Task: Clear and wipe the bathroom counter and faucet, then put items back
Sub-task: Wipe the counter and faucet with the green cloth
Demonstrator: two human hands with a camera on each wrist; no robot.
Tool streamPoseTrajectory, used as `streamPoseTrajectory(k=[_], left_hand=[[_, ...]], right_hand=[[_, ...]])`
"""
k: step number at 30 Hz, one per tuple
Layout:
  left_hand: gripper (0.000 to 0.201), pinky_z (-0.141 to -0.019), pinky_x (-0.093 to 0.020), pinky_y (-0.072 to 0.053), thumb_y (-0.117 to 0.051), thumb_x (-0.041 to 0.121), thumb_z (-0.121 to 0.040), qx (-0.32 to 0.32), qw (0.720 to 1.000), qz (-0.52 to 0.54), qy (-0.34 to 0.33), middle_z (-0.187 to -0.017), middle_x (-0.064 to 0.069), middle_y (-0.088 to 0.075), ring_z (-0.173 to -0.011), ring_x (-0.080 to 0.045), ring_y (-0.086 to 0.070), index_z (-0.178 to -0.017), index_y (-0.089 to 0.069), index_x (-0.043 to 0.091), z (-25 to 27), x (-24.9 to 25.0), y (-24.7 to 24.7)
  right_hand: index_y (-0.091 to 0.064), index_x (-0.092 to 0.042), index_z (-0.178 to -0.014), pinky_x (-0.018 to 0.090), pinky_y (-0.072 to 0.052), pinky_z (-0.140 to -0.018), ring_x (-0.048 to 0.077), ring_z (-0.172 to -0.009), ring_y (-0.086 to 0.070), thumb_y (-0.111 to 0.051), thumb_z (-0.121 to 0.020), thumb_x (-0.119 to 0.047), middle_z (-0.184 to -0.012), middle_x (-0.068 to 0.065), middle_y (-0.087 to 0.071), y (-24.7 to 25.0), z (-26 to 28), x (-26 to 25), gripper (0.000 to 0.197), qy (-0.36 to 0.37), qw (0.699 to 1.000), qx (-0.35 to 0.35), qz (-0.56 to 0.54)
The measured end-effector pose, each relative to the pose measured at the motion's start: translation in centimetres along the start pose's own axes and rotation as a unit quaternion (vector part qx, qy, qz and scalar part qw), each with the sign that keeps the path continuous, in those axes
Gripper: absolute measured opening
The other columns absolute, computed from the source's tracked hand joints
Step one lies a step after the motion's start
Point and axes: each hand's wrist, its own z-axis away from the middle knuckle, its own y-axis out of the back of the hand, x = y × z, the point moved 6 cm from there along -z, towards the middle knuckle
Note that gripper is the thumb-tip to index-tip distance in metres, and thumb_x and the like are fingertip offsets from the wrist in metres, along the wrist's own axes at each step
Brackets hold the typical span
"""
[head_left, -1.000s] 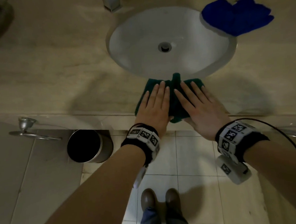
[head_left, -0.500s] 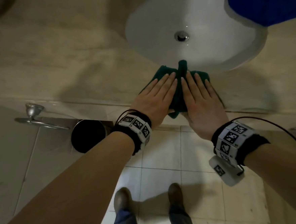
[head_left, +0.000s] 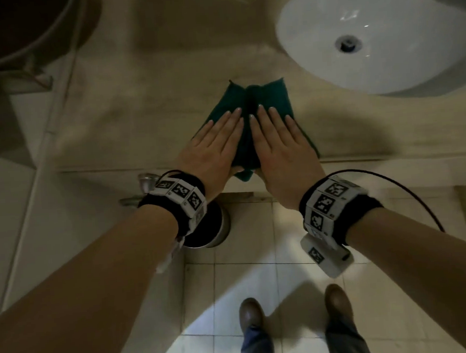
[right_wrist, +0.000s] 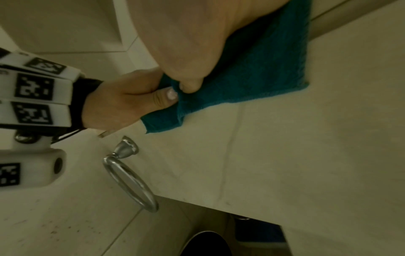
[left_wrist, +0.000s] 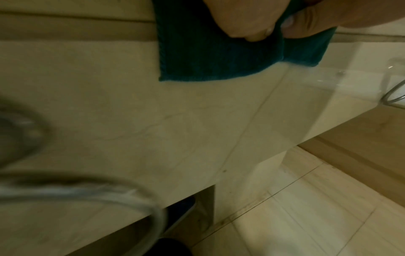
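The green cloth (head_left: 250, 125) is pressed flat under the left hand (head_left: 213, 147) and right hand (head_left: 282, 142), fingers straight, thumbs tucked at its near edge. Left of the sink (head_left: 384, 63), the cloth overhangs the surface (head_left: 139, 114) edge and could be dragged off.

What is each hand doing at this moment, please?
Left hand: open, flat, pressing the green cloth on the counter.
Right hand: open, flat, pressing the same cloth.

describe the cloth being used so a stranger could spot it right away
Start at the white sink set in the beige counter. Just left of the basin, at the counter's front edge, lies a folded cloth under the flat left hand and right hand. It is the only dark green thing there.
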Motion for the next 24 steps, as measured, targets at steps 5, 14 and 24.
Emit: streamPoseTrajectory(k=[5, 14, 24], left_hand=[[0.084, -0.118, -0.032, 0.001, -0.048, 0.040, -0.092, -0.030, 0.999, 0.005, 0.045, -0.160, -0.010, 0.004, -0.148, -0.021, 0.000, -0.150, 0.001, 0.003, 3.8, -6.1, -1.0], [0.084, -0.120, -0.036, -0.002, -0.050, 0.039, -0.092, -0.014, 0.995, 0.020, 0.101, -0.160, -0.007, 0.004, -0.148, -0.020, 0.000, -0.151, 0.000, 0.005, 4.3, -5.7, -0.8], [0.081, -0.120, -0.037, -0.001, -0.042, 0.042, -0.095, -0.007, 0.990, 0.036, 0.139, -0.160, -0.008, 0.006, -0.148, -0.021, 0.002, -0.151, 0.004, 0.006, 1.8, -0.2, 0.6]], right_hand=[[0.000, -0.003, -0.151, 0.046, -0.005, -0.120, 0.032, -0.147, -0.001, -0.039, -0.095, -0.032, -0.159, 0.018, 0.001, -0.1, -3.7, -6.8, 0.075, 0.016, 1.000, 0.000, -0.018], [0.001, -0.005, -0.152, 0.044, -0.003, -0.121, 0.030, -0.148, 0.000, -0.039, -0.097, -0.030, -0.159, 0.016, 0.002, -0.1, -3.6, -6.6, 0.072, 0.048, 0.999, -0.004, -0.011], [-0.001, -0.008, -0.153, 0.042, -0.002, -0.121, 0.028, -0.148, -0.002, -0.044, -0.096, -0.031, -0.160, 0.012, -0.001, -0.1, -0.7, -1.2, 0.075, 0.036, 0.999, 0.001, -0.006]])
